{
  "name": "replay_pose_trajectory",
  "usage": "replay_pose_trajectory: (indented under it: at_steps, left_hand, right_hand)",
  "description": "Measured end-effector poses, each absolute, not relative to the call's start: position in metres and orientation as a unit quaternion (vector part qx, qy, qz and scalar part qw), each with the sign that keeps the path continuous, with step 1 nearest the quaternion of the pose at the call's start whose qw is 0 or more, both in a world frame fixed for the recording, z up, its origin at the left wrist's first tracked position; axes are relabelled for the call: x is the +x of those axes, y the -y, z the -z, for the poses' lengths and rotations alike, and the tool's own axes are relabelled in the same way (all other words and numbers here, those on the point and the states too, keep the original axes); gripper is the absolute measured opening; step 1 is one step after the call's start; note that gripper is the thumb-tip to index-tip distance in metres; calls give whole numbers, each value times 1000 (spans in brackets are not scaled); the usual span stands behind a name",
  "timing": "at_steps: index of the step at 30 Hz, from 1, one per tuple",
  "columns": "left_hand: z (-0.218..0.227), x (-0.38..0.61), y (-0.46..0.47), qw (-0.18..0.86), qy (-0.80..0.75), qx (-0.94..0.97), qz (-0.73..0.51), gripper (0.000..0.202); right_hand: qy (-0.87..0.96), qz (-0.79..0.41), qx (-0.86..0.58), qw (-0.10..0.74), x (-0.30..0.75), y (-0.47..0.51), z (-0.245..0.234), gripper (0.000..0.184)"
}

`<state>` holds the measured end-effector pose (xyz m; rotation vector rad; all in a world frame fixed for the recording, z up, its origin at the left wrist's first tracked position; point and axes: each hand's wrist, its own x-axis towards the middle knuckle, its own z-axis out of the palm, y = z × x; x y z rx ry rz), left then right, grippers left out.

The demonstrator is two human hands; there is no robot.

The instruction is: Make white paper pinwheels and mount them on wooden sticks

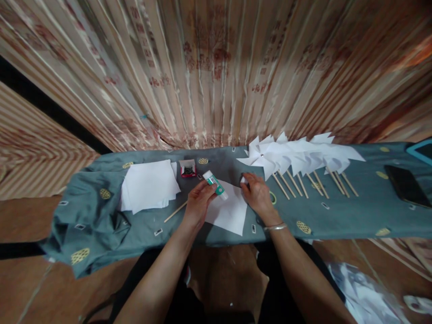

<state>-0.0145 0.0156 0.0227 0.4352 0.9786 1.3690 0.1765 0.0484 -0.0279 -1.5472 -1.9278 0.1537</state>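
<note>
My left hand is closed around a green and white glue stick, held tilted above a sheet of white paper. The glue stick's lower right end looks clear. My right hand pinches a small white piece that looks like the glue stick's cap, close to the sheet's right corner. A thin wooden stick lies left of the sheet, partly hidden by my left hand. Beyond it stands a small red open box with dark small pieces inside.
A stack of white paper lies at left on the green cloth. Several white paper pinwheels on sticks lie at right. A green ring sits by my right hand. A black phone is far right. A curtain hangs behind.
</note>
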Motion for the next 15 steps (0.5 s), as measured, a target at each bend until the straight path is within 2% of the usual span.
replay_pose_trajectory:
  at_steps: [3,7,9,12,15]
  left_hand:
    - [-22,-14,-13,647,-431,203,-596,42]
    - [-19,-11,-8,650,-429,281,-561,33]
    - [-16,-8,-6,638,-441,326,-541,28]
    - [-12,-6,-3,621,-463,373,-511,26]
    - [-11,-8,0,628,-461,394,-488,33]
  right_hand:
    - [698,-144,-583,390,176,-41,15,32]
    - [592,-482,-500,409,164,-28,-4,36]
    - [549,-595,-431,398,157,-23,-10,40]
    - [531,-652,-397,368,151,-18,-16,41]
    - [515,-665,-407,356,155,-13,-16,39]
